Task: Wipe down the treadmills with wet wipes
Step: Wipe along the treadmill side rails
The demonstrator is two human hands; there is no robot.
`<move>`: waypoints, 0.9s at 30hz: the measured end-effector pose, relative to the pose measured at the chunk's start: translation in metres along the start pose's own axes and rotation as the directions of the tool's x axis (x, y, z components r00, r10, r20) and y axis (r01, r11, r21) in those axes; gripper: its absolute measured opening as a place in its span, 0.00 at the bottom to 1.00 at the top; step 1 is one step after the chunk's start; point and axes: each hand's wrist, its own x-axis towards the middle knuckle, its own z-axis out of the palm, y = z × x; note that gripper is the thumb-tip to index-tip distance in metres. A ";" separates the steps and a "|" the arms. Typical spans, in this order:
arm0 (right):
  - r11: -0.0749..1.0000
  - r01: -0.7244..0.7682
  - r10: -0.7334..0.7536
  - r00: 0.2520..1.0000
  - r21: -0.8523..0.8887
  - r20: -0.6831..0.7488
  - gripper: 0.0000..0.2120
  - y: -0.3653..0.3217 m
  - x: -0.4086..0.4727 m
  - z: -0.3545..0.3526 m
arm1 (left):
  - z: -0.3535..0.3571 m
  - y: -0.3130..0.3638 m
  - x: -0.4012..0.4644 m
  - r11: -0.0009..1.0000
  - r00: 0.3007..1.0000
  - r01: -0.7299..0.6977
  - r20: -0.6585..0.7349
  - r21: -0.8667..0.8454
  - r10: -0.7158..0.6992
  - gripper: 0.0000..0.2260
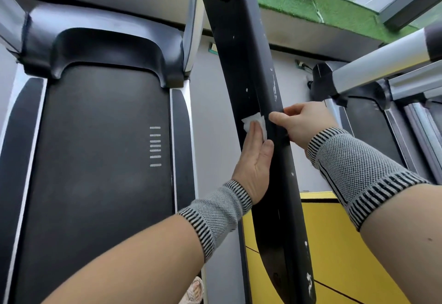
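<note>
Two hands on handrail (253,69): left hand (254,160) presses wipe (254,121) (right hand (302,121) grips).

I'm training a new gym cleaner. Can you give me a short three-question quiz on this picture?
1. True or false: the left hand presses the wipe with straight fingers.
2. The right hand holds: A) the wipe B) the black rail C) a bottle.
3. Fill in: the floor under the rail is ____.

Key: 1 true; 2 B; 3 yellow.
</note>
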 end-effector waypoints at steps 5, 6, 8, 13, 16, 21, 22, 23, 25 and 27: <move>0.999 -0.005 0.005 1.000 0.034 0.001 0.19 0.002 0.003 0.001 | -0.017 0.025 0.043 0.999 0.998 -0.007 -0.067 -0.040 0.004 0.31; 0.999 -0.003 0.003 1.000 0.037 0.001 0.20 0.003 0.004 0.001 | -0.019 0.027 0.049 1.000 0.997 -0.014 -0.075 -0.028 0.011 0.30; 0.999 0.009 -0.009 1.000 0.039 -0.001 0.17 0.004 0.004 0.002 | -0.016 0.023 0.042 1.000 0.998 0.001 -0.065 -0.025 -0.003 0.27; 0.999 0.025 -0.025 1.000 0.020 0.007 0.16 0.004 0.005 0.001 | -0.001 -0.012 0.012 0.992 0.997 0.072 -0.020 -0.108 -0.075 0.33; 0.999 0.038 -0.039 0.999 0.026 0.020 0.11 0.005 0.008 0.000 | -0.013 -0.002 0.058 0.956 0.972 0.201 -0.079 -0.213 -0.222 0.46; 0.995 -0.009 -0.003 0.993 0.099 0.121 0.14 0.007 0.014 -0.006 | -0.016 -0.009 0.068 0.961 0.980 0.139 -0.103 -0.240 -0.167 0.45; 0.995 -0.019 0.003 0.989 0.103 0.149 0.17 0.005 0.015 -0.009 | -0.011 -0.020 0.060 0.952 0.977 0.175 -0.073 -0.252 -0.199 0.47; 0.994 -0.025 0.007 0.985 0.103 0.171 0.22 0.003 0.016 -0.012 | -0.005 -0.031 0.055 0.951 0.975 0.197 -0.056 -0.239 -0.216 0.47; 0.995 -0.006 -0.012 0.985 0.102 0.175 0.30 -0.005 0.020 -0.016 | -0.004 -0.037 0.056 0.954 0.968 0.217 -0.079 -0.209 -0.237 0.46; 0.995 0.043 -0.054 0.990 0.089 0.130 0.27 -0.018 0.027 -0.020 | -0.015 -0.027 0.070 0.947 0.953 0.241 -0.131 -0.214 -0.273 0.46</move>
